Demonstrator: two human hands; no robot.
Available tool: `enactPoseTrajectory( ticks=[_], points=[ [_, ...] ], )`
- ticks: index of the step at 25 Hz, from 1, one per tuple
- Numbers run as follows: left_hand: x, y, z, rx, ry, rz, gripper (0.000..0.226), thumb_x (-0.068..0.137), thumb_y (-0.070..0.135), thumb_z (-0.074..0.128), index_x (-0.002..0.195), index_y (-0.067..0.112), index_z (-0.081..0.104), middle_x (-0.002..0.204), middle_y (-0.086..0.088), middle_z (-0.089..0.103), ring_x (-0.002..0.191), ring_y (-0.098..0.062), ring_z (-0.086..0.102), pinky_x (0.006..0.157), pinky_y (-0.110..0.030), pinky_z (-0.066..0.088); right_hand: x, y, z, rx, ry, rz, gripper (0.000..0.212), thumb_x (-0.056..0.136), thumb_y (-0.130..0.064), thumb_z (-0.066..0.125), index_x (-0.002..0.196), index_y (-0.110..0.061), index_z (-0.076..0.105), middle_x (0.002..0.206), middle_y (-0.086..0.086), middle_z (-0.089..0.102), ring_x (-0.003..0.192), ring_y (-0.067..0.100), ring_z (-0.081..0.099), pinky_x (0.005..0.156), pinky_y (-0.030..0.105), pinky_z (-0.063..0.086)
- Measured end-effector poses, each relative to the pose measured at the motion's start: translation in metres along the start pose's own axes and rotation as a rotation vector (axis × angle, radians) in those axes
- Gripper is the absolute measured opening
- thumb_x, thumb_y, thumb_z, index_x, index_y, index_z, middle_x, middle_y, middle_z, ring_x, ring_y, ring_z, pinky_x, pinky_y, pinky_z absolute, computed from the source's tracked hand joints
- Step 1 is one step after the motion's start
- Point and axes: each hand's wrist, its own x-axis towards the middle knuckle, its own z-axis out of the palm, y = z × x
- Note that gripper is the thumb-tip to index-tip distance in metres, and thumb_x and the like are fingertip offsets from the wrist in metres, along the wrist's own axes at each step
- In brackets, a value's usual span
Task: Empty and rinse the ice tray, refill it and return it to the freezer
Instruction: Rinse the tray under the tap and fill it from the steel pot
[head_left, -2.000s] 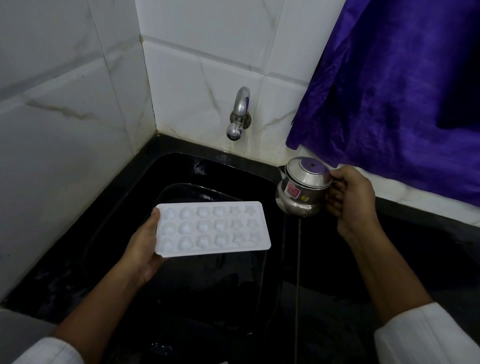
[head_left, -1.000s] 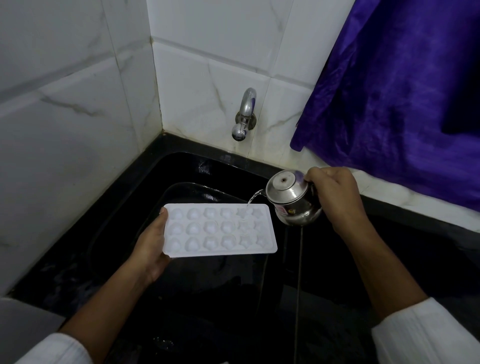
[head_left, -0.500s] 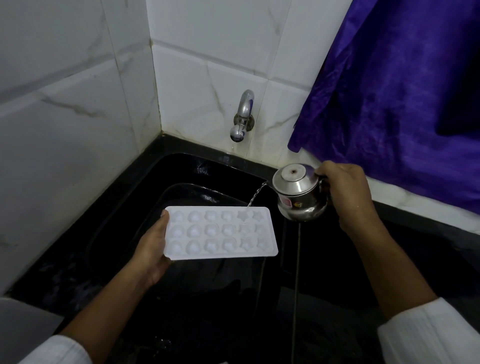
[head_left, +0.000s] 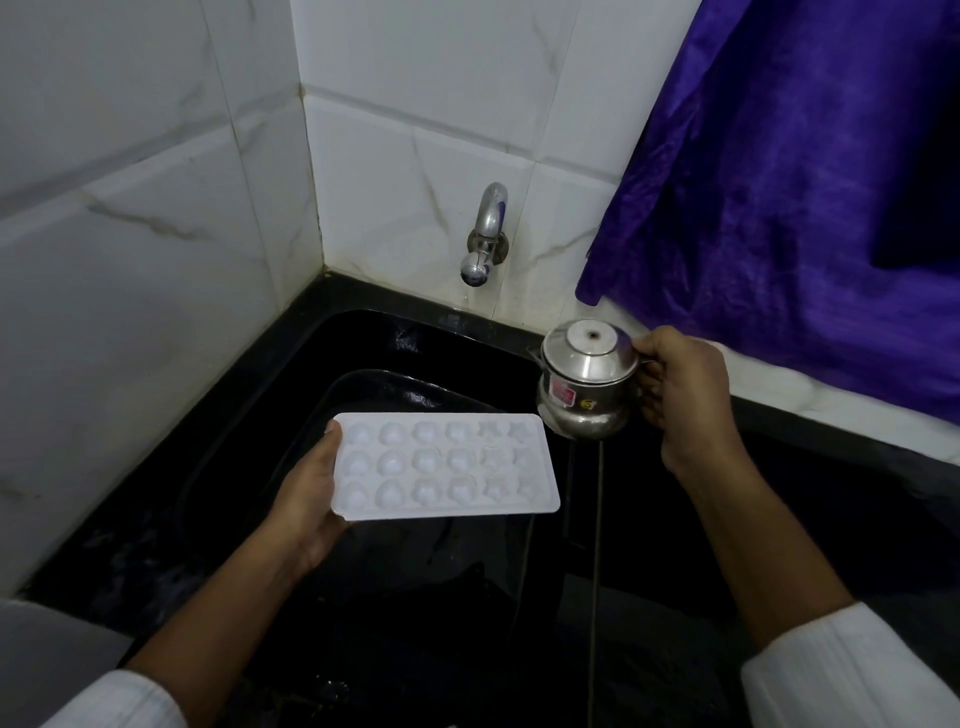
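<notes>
A white ice tray (head_left: 447, 465) with several heart and star shaped cells is held level over the black sink (head_left: 363, 343). My left hand (head_left: 306, 493) grips its left end, thumb on the rim. My right hand (head_left: 680, 395) is closed on the handle of a small lidded steel jug (head_left: 587, 384), which sits upright just past the tray's far right corner. No water is running from its spout. Whether the cells hold water cannot be told.
A chrome tap (head_left: 485, 234) juts from the white tiled wall above the sink, with no flow. A purple cloth (head_left: 779, 182) hangs at the right over a white ledge. Tiled wall closes the left side.
The jug was tilted and pouring a thin stream into the tray's right cells; now it is back upright and the stream has stopped. The tray has stayed almost still.
</notes>
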Motion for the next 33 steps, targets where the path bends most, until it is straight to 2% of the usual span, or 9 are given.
enactPoseTrajectory(
  ticks=[3, 5, 7, 10, 18, 27, 29, 33],
  points=[
    [-0.001, 0.0, 0.0, 0.015, -0.01, 0.002, 0.063, 0.108, 0.059, 0.035, 0.132, 0.012, 0.069, 0.122, -0.015, 0.077, 0.11, -0.034, 0.075, 0.089, -0.046, 0.058, -0.003, 0.006, 0.009, -0.084, -0.052, -0.059, 0.028, 0.09, -0.017, 0.058, 0.062, -0.013, 0.056, 0.065, 0.008, 0.049, 0.065, 0.019, 0.047, 0.063, 0.034, 0.037],
    [-0.001, 0.0, -0.001, 0.02, -0.016, 0.001, 0.064, 0.107, 0.06, 0.035, 0.133, 0.012, 0.068, 0.124, -0.015, 0.076, 0.112, -0.035, 0.075, 0.094, -0.048, 0.057, -0.004, 0.008, 0.015, -0.15, -0.084, -0.103, 0.03, 0.089, -0.018, 0.06, 0.059, -0.012, 0.057, 0.061, 0.007, 0.048, 0.063, 0.019, 0.047, 0.062, 0.035, 0.038],
    [0.0, 0.0, -0.001, 0.012, -0.014, -0.003, 0.064, 0.107, 0.06, 0.035, 0.135, 0.012, 0.068, 0.125, -0.015, 0.076, 0.113, -0.034, 0.074, 0.097, -0.049, 0.056, -0.005, 0.01, 0.019, -0.227, -0.107, -0.143, 0.037, 0.087, -0.021, 0.061, 0.051, -0.019, 0.052, 0.054, 0.002, 0.045, 0.056, 0.016, 0.043, 0.061, 0.035, 0.036],
    [-0.001, -0.001, 0.0, -0.002, 0.004, -0.012, 0.061, 0.108, 0.058, 0.035, 0.133, 0.013, 0.068, 0.122, -0.013, 0.077, 0.11, -0.033, 0.076, 0.094, -0.048, 0.058, -0.004, 0.011, 0.023, -0.317, -0.12, -0.165, 0.037, 0.085, -0.028, 0.061, 0.05, -0.021, 0.051, 0.054, 0.003, 0.044, 0.055, 0.019, 0.043, 0.061, 0.038, 0.038],
    [-0.001, -0.003, 0.002, 0.012, -0.007, -0.003, 0.061, 0.109, 0.057, 0.034, 0.133, 0.012, 0.068, 0.121, -0.013, 0.078, 0.108, -0.031, 0.076, 0.088, -0.045, 0.059, 0.001, 0.005, 0.018, -0.444, -0.127, -0.25, 0.038, 0.085, -0.033, 0.058, 0.049, -0.021, 0.049, 0.05, -0.001, 0.043, 0.053, 0.02, 0.042, 0.06, 0.04, 0.04],
    [0.001, -0.004, 0.007, 0.046, -0.005, 0.006, 0.059, 0.109, 0.056, 0.037, 0.132, 0.013, 0.07, 0.118, -0.012, 0.079, 0.106, -0.03, 0.077, 0.084, -0.044, 0.06, 0.007, -0.003, 0.01, -0.458, -0.104, -0.272, 0.044, 0.089, -0.027, 0.06, 0.048, -0.022, 0.046, 0.048, -0.004, 0.041, 0.053, 0.019, 0.041, 0.06, 0.04, 0.038],
    [0.002, -0.005, 0.008, 0.045, -0.016, 0.004, 0.061, 0.108, 0.058, 0.037, 0.133, 0.013, 0.069, 0.12, -0.012, 0.078, 0.108, -0.031, 0.077, 0.088, -0.045, 0.059, 0.007, -0.005, 0.007, -0.403, -0.112, -0.237, 0.039, 0.087, -0.028, 0.06, 0.051, -0.022, 0.048, 0.052, 0.001, 0.042, 0.055, 0.02, 0.041, 0.061, 0.04, 0.037],
    [0.004, -0.006, 0.009, 0.036, -0.021, -0.001, 0.063, 0.107, 0.06, 0.037, 0.134, 0.012, 0.068, 0.121, -0.013, 0.077, 0.11, -0.032, 0.076, 0.088, -0.045, 0.059, 0.006, -0.009, 0.004, -0.18, -0.075, -0.088, 0.024, 0.089, -0.02, 0.06, 0.068, -0.009, 0.057, 0.065, 0.01, 0.048, 0.062, 0.021, 0.046, 0.064, 0.036, 0.037]
  ],
)
